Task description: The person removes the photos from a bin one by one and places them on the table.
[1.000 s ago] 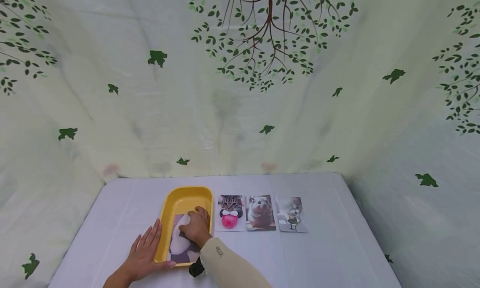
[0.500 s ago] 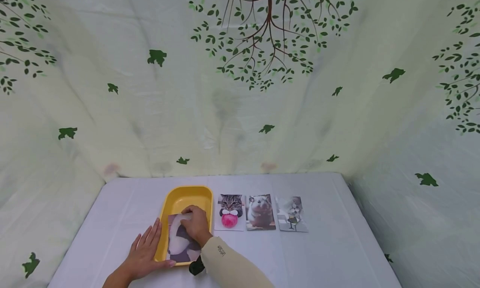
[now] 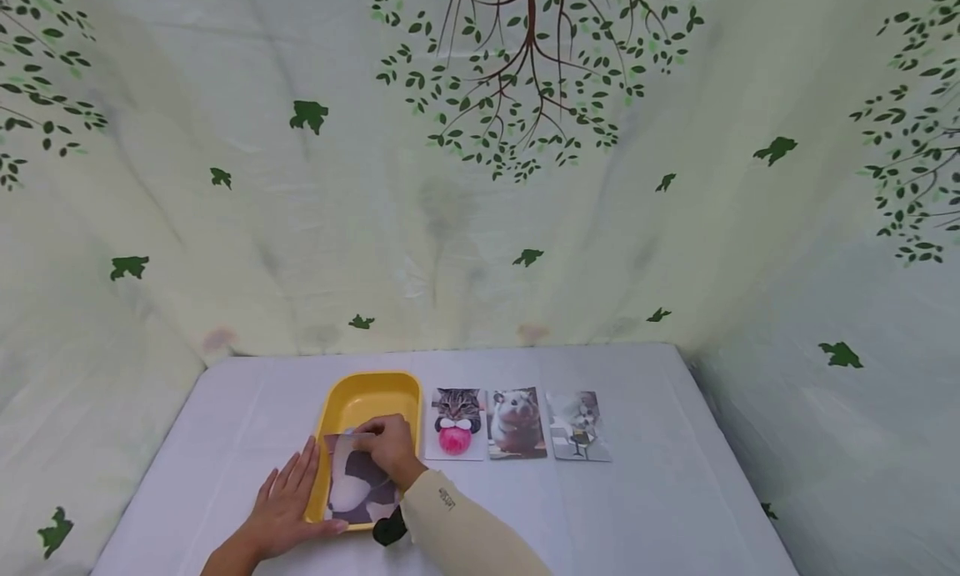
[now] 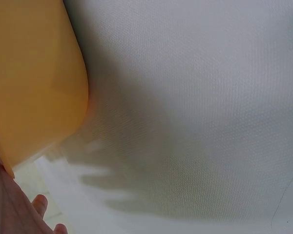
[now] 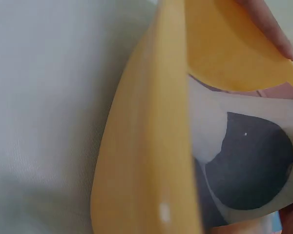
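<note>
My right hand (image 3: 394, 449) reaches into a yellow plastic tray (image 3: 369, 401) and pinches the far edge of a photo card (image 3: 352, 488). Grey, white and dark shapes are printed on this card. In the right wrist view the photo card (image 5: 254, 156) bows upward, its edge raised inside the tray, and other printed surface shows beneath it. Flat against the tray's left side lies my left hand (image 3: 283, 493), fingers straight and thumb along the near rim. The left wrist view catches only part of the left hand (image 4: 12, 204) beside the tray's outer wall (image 4: 39, 83).
Right of the tray, three photo cards lie in a row: a cat with a pink ball (image 3: 455, 423), a hamster (image 3: 517, 423) and a pale grey animal (image 3: 580, 426). A white cloth (image 3: 660, 493) covers the table. Leaf-printed curtains (image 3: 420, 226) hang behind and at the sides.
My right hand has gone from fingers spread over the photo card to pinching its far edge, and the card has shifted slightly left and up. The left hand stays at the tray's side.
</note>
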`<action>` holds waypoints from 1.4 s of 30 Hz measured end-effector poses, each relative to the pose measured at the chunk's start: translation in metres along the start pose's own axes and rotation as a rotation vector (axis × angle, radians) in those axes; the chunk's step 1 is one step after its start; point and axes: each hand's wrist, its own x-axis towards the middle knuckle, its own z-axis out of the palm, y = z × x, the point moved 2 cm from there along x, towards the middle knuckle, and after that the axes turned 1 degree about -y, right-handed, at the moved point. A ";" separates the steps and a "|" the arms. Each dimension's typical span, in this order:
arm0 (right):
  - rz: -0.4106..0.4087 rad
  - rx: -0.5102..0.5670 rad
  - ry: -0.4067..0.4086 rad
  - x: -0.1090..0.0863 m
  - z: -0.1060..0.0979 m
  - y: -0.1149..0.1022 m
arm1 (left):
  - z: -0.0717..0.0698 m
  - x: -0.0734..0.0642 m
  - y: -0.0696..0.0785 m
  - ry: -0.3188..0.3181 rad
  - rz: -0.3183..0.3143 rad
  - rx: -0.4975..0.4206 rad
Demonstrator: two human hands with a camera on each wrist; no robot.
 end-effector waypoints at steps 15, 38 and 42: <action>-0.214 -0.215 -0.006 -0.012 -0.015 0.000 | -0.002 0.003 0.005 -0.065 -0.031 -0.022; -0.356 0.110 0.228 0.004 -0.088 0.005 | -0.001 0.002 0.004 0.052 0.041 0.023; -0.332 0.219 0.213 0.006 -0.106 0.003 | -0.003 0.001 0.006 0.029 0.028 0.018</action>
